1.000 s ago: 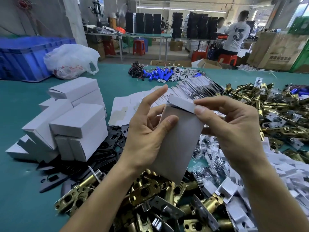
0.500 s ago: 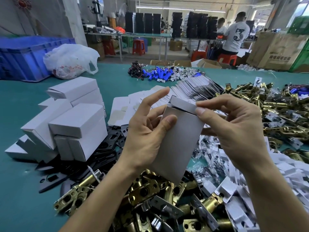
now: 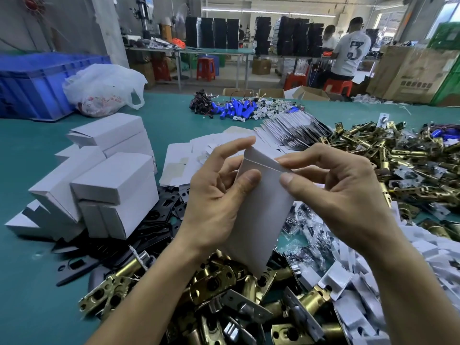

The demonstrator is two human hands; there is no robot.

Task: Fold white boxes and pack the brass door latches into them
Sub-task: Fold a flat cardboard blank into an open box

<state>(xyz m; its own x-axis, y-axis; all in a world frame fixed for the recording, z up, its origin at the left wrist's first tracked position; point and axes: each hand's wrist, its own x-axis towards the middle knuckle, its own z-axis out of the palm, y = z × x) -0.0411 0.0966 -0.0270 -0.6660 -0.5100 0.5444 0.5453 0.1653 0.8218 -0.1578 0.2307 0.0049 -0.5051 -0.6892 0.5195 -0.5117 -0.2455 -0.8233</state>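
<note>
A teal surface (image 3: 29, 282) is seen from above. At nine o'clock, a heap of folded white boxes (image 3: 112, 185) sits on black metal plates (image 3: 159, 217). At the centre, the left hand (image 3: 214, 202) grips a white box (image 3: 263, 215), held upright above the surface, with the thumb on its front face and the fingers curled behind. Brass door latches (image 3: 214, 282) lie heaped at six o'clock beneath it. Flat box blanks (image 3: 293, 131) fan out at twelve o'clock. The right hand (image 3: 348, 195) pinches the box's top flap between thumb and forefinger. A second latch heap (image 3: 410, 158) lies at two o'clock.
</note>
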